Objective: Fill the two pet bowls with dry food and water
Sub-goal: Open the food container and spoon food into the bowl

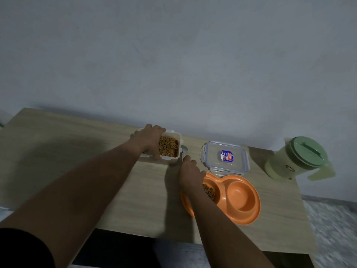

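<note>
On a wooden desk (pixel 135 200), nearest, an orange double bowl (pixel 241 198) holds dry food (pixel 209 191) in its left well. The right grip (pixel 190 172) hovers over that well's far rim; whether it holds anything cannot be told. Farther back, the left grip (pixel 149 140) clasps an open container (pixel 173 159) of more food. A clear lid (pixel 225 157) lies beside it, and a green jug (pixel 297 157) stands far right.

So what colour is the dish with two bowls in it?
The double pet bowl is plain orange all over. The head view, the only one here, shows it clearly.

left hand (pixel 149 141): arm outstretched, grips container (pixel 170 159) | right hand (pixel 190 171): forearm extended, knuckles up, grip unclear
</note>
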`<control>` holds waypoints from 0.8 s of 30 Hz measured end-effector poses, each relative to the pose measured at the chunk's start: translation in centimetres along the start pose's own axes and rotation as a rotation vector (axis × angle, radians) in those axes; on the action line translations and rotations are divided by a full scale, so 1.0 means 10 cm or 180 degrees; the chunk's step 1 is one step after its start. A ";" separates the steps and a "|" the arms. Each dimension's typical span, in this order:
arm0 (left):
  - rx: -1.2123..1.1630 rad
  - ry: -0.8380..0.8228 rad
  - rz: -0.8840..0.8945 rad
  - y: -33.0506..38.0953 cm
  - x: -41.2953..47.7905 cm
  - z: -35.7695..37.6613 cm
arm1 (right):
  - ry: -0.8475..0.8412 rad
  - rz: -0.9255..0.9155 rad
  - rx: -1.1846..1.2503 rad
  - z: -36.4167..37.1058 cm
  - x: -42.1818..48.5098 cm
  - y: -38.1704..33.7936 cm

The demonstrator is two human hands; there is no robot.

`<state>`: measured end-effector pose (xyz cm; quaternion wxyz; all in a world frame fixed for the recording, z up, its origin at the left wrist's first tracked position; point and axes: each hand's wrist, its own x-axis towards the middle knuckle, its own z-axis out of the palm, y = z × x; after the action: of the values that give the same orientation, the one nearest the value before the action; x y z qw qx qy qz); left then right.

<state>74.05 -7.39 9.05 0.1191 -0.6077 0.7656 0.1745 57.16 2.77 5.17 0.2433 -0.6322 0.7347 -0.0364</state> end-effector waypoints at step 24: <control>0.0168 0.0032 -0.0004 0.13 -0.13 0.03 | 0.0090 -0.0275 -0.0099 -0.05 -0.04 0.29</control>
<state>73.13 -5.83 9.49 0.1314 -0.6057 0.7701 0.1511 54.35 3.59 4.69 0.2212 -0.6665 0.7106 -0.0444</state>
